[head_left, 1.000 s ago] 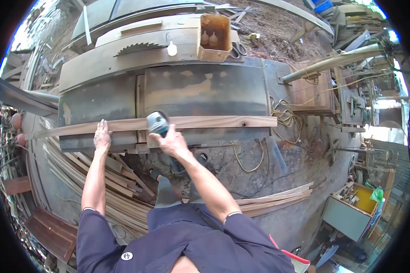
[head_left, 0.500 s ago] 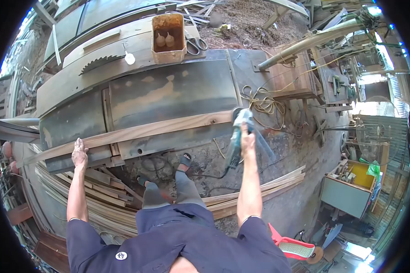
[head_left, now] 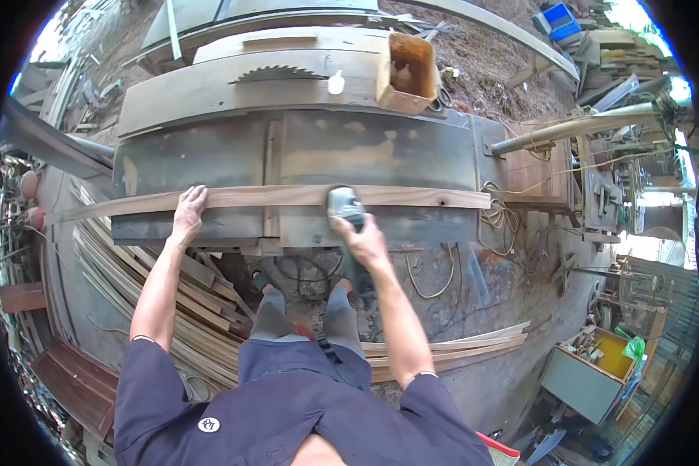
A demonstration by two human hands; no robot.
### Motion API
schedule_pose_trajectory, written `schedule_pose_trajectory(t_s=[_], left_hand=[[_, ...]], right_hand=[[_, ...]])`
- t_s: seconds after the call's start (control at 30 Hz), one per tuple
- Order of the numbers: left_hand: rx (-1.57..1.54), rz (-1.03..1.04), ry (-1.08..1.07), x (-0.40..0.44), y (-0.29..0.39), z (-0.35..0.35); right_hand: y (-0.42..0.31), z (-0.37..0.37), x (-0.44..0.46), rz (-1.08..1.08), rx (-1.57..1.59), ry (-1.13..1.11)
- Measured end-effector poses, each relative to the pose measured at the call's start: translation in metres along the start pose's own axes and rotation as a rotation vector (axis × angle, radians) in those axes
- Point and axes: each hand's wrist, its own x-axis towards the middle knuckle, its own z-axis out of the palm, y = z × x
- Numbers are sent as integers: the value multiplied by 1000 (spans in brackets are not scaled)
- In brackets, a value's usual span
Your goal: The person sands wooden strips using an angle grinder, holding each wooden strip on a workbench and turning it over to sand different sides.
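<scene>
A long wooden plank (head_left: 412,196) lies lengthwise across the dark metal-topped bench (head_left: 233,163), its left end reaching past the bench. My left hand (head_left: 190,211) is over the plank left of the middle, fingers laid across it to its far edge and closed on it. My right hand (head_left: 363,237) is wrapped round an angle grinder (head_left: 344,203), whose head is at the plank near its middle. The grinder's disc cannot be made out, and its body is partly hidden under my right forearm and blurred.
Beyond the plank are a toothed saw blade (head_left: 279,74), a small white bottle (head_left: 335,82) and a rusty open container (head_left: 406,99). Long wood strips (head_left: 458,346) lie on the floor near my legs. A coiled cord (head_left: 499,221) hangs at the bench's right end.
My right hand has brought the grinder leftward from the plank's right end to near its middle. My left hand is still on the plank. The camera view has shifted.
</scene>
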Motion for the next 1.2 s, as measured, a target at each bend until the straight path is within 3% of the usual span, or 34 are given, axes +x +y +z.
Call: schedule_pose_trajectory(t_s=[0.13,0.2,0.27,0.43,0.73,0.8,0.87,0.93,1.07,1.13,1.2], left_hand=[[-47,-28,75,-4,-15,11],[-50,-21,65,-4,-16,10],[-27,-21,68,-6,-20,12],[25,-57,60,-9,-25,16],[304,-234,-158,5,-8,27],[265,-379,-133,7,-13,36],[300,-386,-127,8,-4,32],[251,-429,-189,10,11,21],[402,-315,-298,4,2,19],[207,-257,-158,-12,-31,38],[165,-205,-154,-16,-43,39]], right_hand=[[-102,104,6,-49,-13,-186],[-127,138,9,-133,-84,-297],[-131,153,5,-149,-118,-270],[-83,82,-1,-21,-5,-203],[89,-123,25,89,131,289],[144,-164,46,140,265,407],[180,-207,60,91,415,521],[214,-251,79,207,677,391],[205,-271,84,187,770,502],[190,-257,67,180,727,488],[171,-234,50,180,654,424]])
